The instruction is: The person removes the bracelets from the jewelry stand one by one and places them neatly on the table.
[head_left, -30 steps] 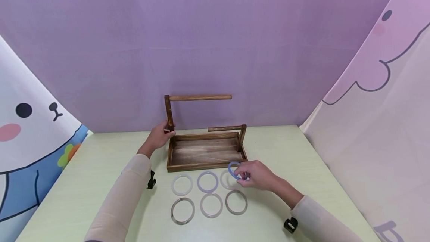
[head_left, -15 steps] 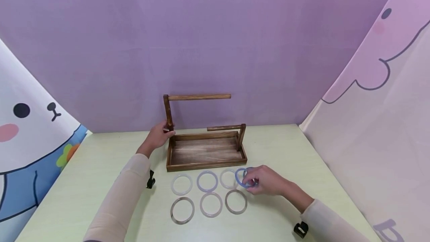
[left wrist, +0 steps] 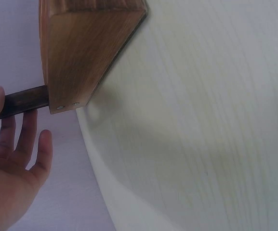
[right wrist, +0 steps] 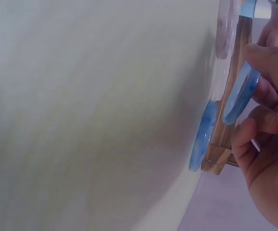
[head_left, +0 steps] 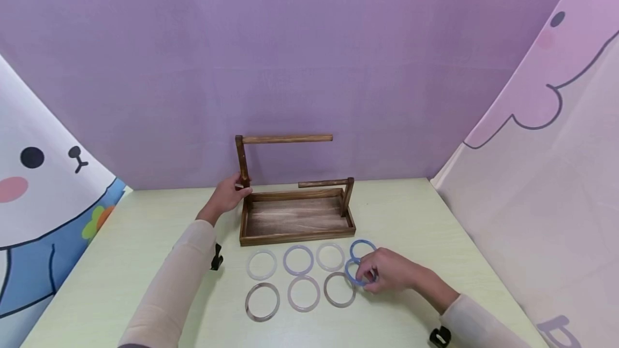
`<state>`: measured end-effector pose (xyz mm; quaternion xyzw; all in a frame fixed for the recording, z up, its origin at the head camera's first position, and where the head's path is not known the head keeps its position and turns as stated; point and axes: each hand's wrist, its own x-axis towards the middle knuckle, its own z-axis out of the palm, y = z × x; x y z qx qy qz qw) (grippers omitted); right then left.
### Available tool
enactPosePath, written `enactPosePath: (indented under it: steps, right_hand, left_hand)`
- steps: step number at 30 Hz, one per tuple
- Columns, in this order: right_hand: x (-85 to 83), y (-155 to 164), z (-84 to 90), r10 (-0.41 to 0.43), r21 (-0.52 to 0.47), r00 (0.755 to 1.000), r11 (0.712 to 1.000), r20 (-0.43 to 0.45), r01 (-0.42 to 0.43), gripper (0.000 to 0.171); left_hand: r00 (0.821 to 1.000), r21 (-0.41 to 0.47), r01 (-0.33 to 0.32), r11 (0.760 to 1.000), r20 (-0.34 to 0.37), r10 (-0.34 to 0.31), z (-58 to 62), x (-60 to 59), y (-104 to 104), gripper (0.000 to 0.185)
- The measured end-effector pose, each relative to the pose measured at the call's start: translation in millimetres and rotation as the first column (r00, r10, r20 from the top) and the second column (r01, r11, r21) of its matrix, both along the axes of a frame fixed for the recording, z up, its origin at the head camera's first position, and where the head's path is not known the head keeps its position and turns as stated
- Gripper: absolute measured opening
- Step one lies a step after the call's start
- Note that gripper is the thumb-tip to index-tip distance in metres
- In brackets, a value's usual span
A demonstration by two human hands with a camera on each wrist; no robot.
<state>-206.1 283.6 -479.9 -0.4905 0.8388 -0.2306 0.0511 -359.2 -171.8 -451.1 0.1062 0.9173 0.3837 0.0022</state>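
Note:
My right hand (head_left: 372,274) pinches a blue ring (head_left: 352,274) just above the table, at the right end of the front row of rings. In the right wrist view the same blue ring (right wrist: 242,94) stands on edge between thumb and fingers (right wrist: 269,55). A second blue ring (head_left: 362,247) lies flat behind it, seen again as the flat blue ring (right wrist: 201,137). My left hand (head_left: 231,191) rests at the tall post of the wooden stand (head_left: 296,219). Its fingers (left wrist: 30,139) are straight, and the dark post (left wrist: 25,101) runs between them and the thumb.
Several pale rings lie in two rows before the stand, among them a lilac ring (head_left: 298,260) and a brownish ring (head_left: 263,301). The stand has a high bar (head_left: 287,139) and a low bar (head_left: 323,183). Fabric walls enclose the green table (head_left: 411,214).
My right hand has moved right and toward me. One blue ring now lies at the right end of the back row; the hand still pinches another. The left hand has stayed put.

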Motion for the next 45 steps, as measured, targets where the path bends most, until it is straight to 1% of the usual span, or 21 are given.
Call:
enactPosePath:
  steps: [7, 12, 15, 20, 23, 26, 30, 33, 35, 39, 45]
  right_hand:
    - [8.1, 4.8, -1.2, 0.007, 0.042, 1.000, 0.999, 0.014, -0.008, 0.016]
    - [11.8, 10.4, -3.5, 0.003, 0.049, 1.000, 0.999, -0.008, -0.002, 0.016]
    - [13.4, 14.1, -5.1, -0.001, 0.047, 1.000, 0.999, -0.013, 0.002, 0.017]
    - [14.2, 18.7, -5.1, -0.004, 0.051, 1.000, 0.999, 0.002, 0.004, 0.018]
    - [15.0, 20.2, -3.7, -0.020, 0.076, 0.999, 0.997, 0.029, 0.018, 0.017]
    - [15.9, 20.9, -3.2, -0.061, 0.120, 0.994, 0.991, 0.088, 0.050, 0.016]
    - [16.2, 20.7, -4.5, -0.129, 0.179, 0.974, 0.979, 0.185, 0.095, 0.017]
    - [15.8, 20.4, -6.0, -0.163, 0.206, 0.960, 0.972, 0.230, 0.116, 0.019]
    - [15.5, 20.0, -6.0, -0.174, 0.214, 0.955, 0.969, 0.242, 0.122, 0.020]
    - [14.9, 19.3, -4.8, -0.178, 0.222, 0.953, 0.967, 0.247, 0.123, 0.022]
    - [15.7, 18.5, -3.7, -0.181, 0.220, 0.947, 0.968, 0.264, 0.124, 0.022]
  left_hand:
    - [1.000, 0.006, 0.000, 1.000, 0.025, 0.000, 1.4, 1.0, 0.5, 0.037]
    - [1.000, 0.016, -0.002, 1.000, 0.027, 0.002, 2.6, 2.4, 1.1, 0.037]
    - [1.000, 0.020, 0.000, 1.000, 0.023, -0.001, 1.9, 2.2, 0.9, 0.036]
    - [1.000, 0.003, -0.001, 1.000, 0.000, 0.001, 0.6, 0.6, 0.4, 0.034]
    - [1.000, 0.003, -0.001, 1.000, -0.011, 0.001, 0.1, 0.8, 0.8, 0.033]
    - [1.000, 0.012, -0.001, 1.000, -0.018, 0.001, 0.1, 1.3, 1.3, 0.032]
    - [1.000, 0.017, 0.005, 1.000, -0.022, -0.005, 0.9, 1.8, 1.5, 0.033]
    - [1.000, 0.013, 0.004, 1.000, -0.012, -0.004, 1.2, 1.7, 1.8, 0.035]
    - [1.000, 0.010, 0.003, 1.000, -0.005, -0.003, 1.5, 1.1, 1.6, 0.036]
    - [1.000, 0.012, -0.003, 1.000, 0.003, 0.003, 2.2, 0.0, 0.9, 0.037]
    - [1.000, 0.019, -0.002, 1.000, 0.003, 0.002, 0.7, 1.4, 1.6, 0.035]
